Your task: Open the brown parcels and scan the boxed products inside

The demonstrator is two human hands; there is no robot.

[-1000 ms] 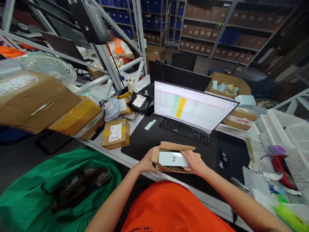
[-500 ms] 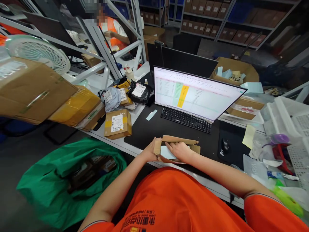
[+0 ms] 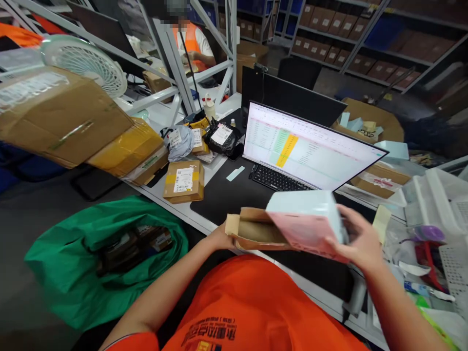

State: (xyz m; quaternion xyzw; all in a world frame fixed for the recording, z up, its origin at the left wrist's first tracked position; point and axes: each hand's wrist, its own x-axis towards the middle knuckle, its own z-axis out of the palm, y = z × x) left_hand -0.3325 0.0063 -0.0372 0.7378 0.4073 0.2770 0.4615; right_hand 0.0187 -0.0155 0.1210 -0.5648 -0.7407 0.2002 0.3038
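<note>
My right hand [image 3: 360,241] grips a pale blue and pink product box [image 3: 307,222], lifted clear above the desk's front edge. My left hand [image 3: 219,238] holds the left end of an opened brown cardboard carton [image 3: 252,233], whose inside now shows bare. Both sit over the black desk mat [image 3: 226,195], just in front of the keyboard [image 3: 276,179] and the lit monitor [image 3: 310,153].
A labelled small parcel [image 3: 184,181] and larger taped boxes [image 3: 124,151] lie on the desk's left. A green bag [image 3: 106,253] with parcels sits on the floor. White baskets [image 3: 438,204] and clutter crowd the right. Another person in an orange vest [image 3: 192,41] works behind the shelving.
My right hand has pulled the pale box out of the carton and raised it to the right. My left hand stayed on the carton's left end.
</note>
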